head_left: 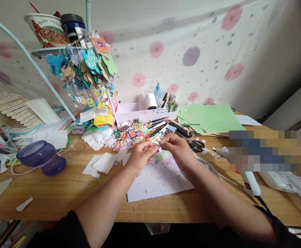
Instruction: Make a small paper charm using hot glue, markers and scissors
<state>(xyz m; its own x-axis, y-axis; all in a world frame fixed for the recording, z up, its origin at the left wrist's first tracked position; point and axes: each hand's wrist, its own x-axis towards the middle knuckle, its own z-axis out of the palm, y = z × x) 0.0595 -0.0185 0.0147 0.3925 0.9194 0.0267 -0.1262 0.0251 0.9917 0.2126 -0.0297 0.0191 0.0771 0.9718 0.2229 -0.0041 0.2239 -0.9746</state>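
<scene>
My left hand (pixel 141 155) and my right hand (pixel 176 148) meet over a white sheet (pixel 155 184), fingertips pinched close together. Whatever sits between the fingertips is too small to make out. Just below them shows a light green piece (pixel 160 157); whether it hangs from the fingers or lies on the sheet I cannot tell. The sheet carries smudges and small specks. Behind the hands spreads a pile of small colourful paper pieces (pixel 132 133), with several pens and brushes (pixel 158 127) beside it. Black-handled scissors (pixel 197 145) lie just right of my right hand.
Paper scraps (pixel 105 162) and a purple container (pixel 45 156) are on the left. A glue gun (pixel 250 184) stands at right, near a blurred patch. Green card (pixel 207 117) and a white box (pixel 129 113) sit at the back. Paper ornaments (pixel 92 62) hang from a rack.
</scene>
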